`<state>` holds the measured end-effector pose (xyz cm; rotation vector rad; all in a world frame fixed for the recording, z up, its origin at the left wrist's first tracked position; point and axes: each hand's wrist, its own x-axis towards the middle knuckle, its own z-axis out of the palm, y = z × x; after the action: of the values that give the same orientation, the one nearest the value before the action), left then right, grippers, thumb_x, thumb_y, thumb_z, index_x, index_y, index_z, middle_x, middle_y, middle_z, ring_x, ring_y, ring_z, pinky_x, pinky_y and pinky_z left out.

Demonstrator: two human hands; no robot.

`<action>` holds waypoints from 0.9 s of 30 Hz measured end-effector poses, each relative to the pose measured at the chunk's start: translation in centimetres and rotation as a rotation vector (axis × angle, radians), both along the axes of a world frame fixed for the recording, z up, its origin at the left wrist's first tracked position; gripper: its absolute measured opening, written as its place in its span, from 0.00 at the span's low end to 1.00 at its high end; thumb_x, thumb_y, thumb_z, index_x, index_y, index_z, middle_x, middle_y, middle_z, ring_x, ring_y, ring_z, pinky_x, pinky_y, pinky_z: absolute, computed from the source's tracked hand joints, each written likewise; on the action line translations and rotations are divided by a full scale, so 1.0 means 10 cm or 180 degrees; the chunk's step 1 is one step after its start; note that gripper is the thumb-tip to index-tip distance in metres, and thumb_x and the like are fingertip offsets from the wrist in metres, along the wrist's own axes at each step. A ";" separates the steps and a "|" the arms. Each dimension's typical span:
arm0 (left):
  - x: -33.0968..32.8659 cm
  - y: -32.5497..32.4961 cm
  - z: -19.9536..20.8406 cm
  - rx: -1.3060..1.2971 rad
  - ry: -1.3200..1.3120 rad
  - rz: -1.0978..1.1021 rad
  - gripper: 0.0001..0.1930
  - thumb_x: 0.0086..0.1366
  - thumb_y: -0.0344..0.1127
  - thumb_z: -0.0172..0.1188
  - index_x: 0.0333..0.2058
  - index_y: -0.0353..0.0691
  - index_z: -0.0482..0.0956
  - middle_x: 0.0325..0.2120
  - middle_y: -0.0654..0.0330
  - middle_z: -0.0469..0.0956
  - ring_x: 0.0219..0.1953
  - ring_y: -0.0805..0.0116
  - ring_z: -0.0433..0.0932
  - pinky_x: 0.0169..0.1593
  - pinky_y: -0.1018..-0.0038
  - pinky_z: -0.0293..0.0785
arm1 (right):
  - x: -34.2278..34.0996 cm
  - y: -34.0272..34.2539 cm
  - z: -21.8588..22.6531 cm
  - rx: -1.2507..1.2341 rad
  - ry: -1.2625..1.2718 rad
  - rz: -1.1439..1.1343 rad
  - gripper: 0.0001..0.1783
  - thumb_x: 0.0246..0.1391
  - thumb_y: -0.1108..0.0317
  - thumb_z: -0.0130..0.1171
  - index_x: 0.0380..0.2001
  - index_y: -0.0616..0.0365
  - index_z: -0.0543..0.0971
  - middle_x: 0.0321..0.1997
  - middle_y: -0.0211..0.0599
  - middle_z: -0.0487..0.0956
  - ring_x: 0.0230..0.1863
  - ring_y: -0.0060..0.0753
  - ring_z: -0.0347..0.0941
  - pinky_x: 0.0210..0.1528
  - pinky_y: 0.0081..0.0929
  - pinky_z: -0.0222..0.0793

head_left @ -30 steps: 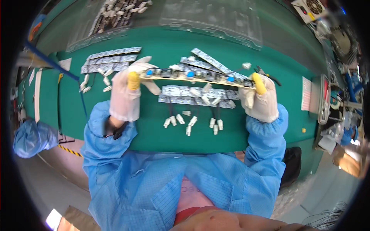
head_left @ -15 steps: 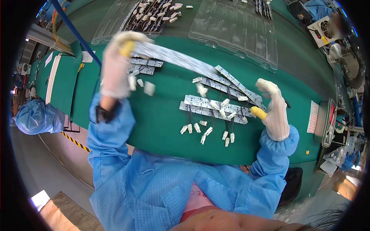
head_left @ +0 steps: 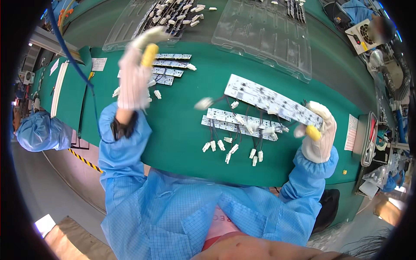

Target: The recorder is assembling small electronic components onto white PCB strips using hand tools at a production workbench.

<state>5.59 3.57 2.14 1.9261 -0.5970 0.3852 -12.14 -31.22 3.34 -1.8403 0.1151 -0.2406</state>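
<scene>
My right hand (head_left: 320,134), in a white glove with a yellow thumb cover, grips the near right end of a white circuit board strip (head_left: 271,100). The strip is tilted up over the green bench, with a blurred white connector (head_left: 203,103) dangling at its far end. Below it lie more circuit board strips (head_left: 221,114), with wires and several white connectors (head_left: 227,157) on the near side. My left hand (head_left: 136,73), gloved alike, is over a group of circuit board strips (head_left: 173,64) at the left. Its thumb and fingers are apart, and nothing shows between them.
At the back, a clear plastic tray (head_left: 264,47) stands beside another tray heaped with wired boards (head_left: 169,17). A blue cable (head_left: 71,56) hangs at the left. A metal-edged box (head_left: 368,138) sits at the right edge. Another person's blue sleeve (head_left: 43,132) shows far left.
The strip that reached from my left hand toward the middle is gone from there; more strips show beside that hand. My right hand has closed on a strip's end and lifted it.
</scene>
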 end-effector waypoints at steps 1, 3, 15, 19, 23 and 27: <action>-0.29 -0.24 0.17 -0.0430 0.0830 -0.0701 0.31 0.70 0.56 0.39 0.55 0.32 0.66 0.39 0.55 0.78 0.52 0.63 0.71 0.58 0.67 0.62 | -0.02 0.04 -0.01 0.0675 -0.0141 0.0213 0.28 0.42 0.60 0.70 0.43 0.66 0.75 0.33 0.39 0.79 0.25 0.25 0.78 0.30 0.21 0.74; -0.53 -0.45 0.12 -0.1141 0.1839 -0.2115 0.43 0.62 0.68 0.43 0.60 0.33 0.58 0.35 0.56 0.79 0.52 0.61 0.71 0.64 0.60 0.49 | -0.05 0.08 -0.01 0.1233 -0.0133 0.0585 0.29 0.44 0.55 0.68 0.43 0.66 0.74 0.32 0.39 0.79 0.26 0.26 0.78 0.29 0.20 0.73; -0.63 -0.38 -0.35 -0.0045 0.1351 -0.1431 0.31 0.58 0.46 0.63 0.54 0.31 0.66 0.43 0.52 0.77 0.42 0.69 0.78 0.49 0.76 0.71 | 0.15 0.19 -0.16 0.1187 0.0115 -0.0062 0.31 0.59 0.52 0.54 0.54 0.67 0.63 0.46 0.50 0.75 0.38 0.36 0.79 0.34 0.19 0.75; -0.65 -0.40 -0.32 -0.0272 0.0990 -0.1611 0.28 0.57 0.44 0.63 0.51 0.30 0.69 0.42 0.51 0.78 0.48 0.66 0.75 0.52 0.72 0.70 | 0.11 0.11 -0.25 0.0937 0.0056 0.0122 0.29 0.59 0.52 0.53 0.52 0.67 0.65 0.39 0.47 0.78 0.34 0.32 0.79 0.30 0.18 0.73; -0.66 -0.35 -0.40 -0.0691 0.1254 -0.1485 0.28 0.57 0.50 0.63 0.46 0.30 0.74 0.39 0.53 0.80 0.50 0.62 0.72 0.57 0.63 0.64 | 0.09 0.03 -0.24 0.0887 0.0123 0.0283 0.35 0.52 0.48 0.60 0.51 0.68 0.67 0.27 0.40 0.79 0.26 0.25 0.75 0.26 0.17 0.68; -0.61 -0.32 -0.41 -0.0254 0.0804 -0.1293 0.32 0.53 0.58 0.63 0.42 0.31 0.77 0.34 0.55 0.81 0.49 0.59 0.73 0.59 0.60 0.62 | 0.09 0.10 -0.21 0.1086 0.0155 0.0125 0.43 0.44 0.44 0.67 0.51 0.68 0.67 0.23 0.36 0.77 0.21 0.22 0.72 0.23 0.18 0.67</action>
<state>-0.46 0.38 -1.95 1.6909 -0.7699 -0.0900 -11.24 -30.25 1.22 -1.5076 0.1445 -0.1388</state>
